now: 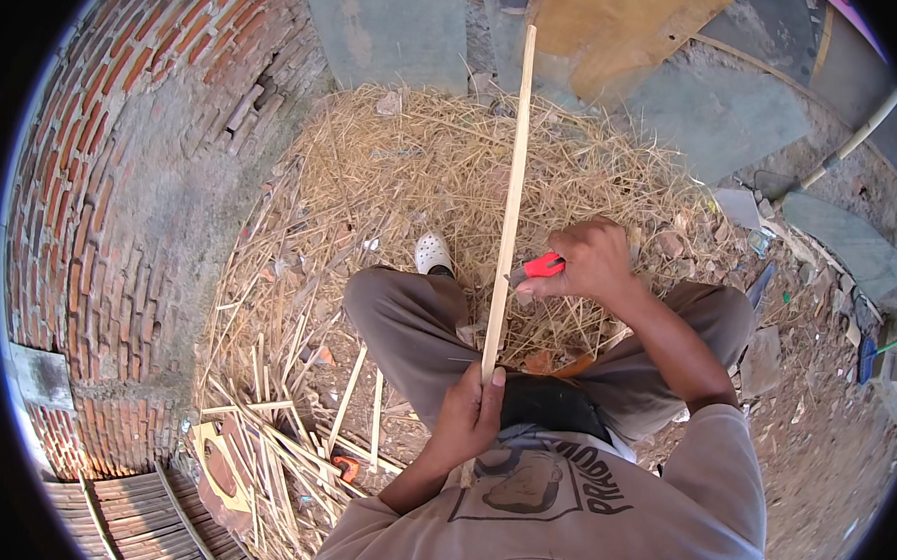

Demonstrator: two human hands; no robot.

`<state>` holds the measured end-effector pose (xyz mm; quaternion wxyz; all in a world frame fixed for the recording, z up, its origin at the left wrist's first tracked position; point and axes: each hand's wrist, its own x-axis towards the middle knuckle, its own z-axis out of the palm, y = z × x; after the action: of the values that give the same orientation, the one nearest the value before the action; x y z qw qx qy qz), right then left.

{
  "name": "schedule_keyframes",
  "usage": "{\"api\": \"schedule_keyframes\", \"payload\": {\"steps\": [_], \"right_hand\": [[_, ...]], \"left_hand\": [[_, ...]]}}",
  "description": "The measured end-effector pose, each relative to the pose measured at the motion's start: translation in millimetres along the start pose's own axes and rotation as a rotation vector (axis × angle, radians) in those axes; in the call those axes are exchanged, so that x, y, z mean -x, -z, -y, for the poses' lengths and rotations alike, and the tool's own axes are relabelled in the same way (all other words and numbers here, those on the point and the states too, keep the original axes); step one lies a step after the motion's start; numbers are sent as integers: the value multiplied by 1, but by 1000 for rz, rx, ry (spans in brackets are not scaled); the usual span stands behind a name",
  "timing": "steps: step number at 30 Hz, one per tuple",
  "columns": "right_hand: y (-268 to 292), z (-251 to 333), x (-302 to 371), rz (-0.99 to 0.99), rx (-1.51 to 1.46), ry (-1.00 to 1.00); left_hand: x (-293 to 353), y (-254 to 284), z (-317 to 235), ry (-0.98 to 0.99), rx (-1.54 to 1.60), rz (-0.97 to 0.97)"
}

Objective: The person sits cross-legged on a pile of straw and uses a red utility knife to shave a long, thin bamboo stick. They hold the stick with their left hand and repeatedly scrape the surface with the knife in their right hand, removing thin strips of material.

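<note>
A long, thin pale bamboo strip (514,173) runs from my lap straight out ahead over a heap of straw. My left hand (469,413) is closed around the strip's near end, close to my chest. Farther up the strip, my right hand (591,261) grips a small knife with a red handle (542,266), its blade laid against the strip's right side. I am seated, grey trousers over both knees, one white shoe (434,250) showing in front.
A pile of straw and shavings (423,169) covers the ground ahead. Several cut bamboo slats (291,443) lie at my left. A curved brick wall (123,166) stands on the left, flat slabs (716,112) at the back, rubble on the right.
</note>
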<state>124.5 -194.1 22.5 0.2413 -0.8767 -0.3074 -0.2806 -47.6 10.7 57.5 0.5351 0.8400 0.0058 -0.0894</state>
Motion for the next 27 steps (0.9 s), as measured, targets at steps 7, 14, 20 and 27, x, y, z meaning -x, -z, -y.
{"api": "schedule_keyframes", "payload": {"steps": [7, 14, 20, 27], "right_hand": [[1, -59, -24, 135, 95, -661], [21, -85, -18, -10, -34, -719], [2, 7, 4, 165, -186, -108], [7, -22, 0, 87, -69, -267]], "left_hand": [[15, 0, 0, 134, 84, 195], [17, -2, 16, 128, 447, 216], [-10, 1, 0, 31, 623, 163], [-11, 8, -8, 137, 782, 246]]}}
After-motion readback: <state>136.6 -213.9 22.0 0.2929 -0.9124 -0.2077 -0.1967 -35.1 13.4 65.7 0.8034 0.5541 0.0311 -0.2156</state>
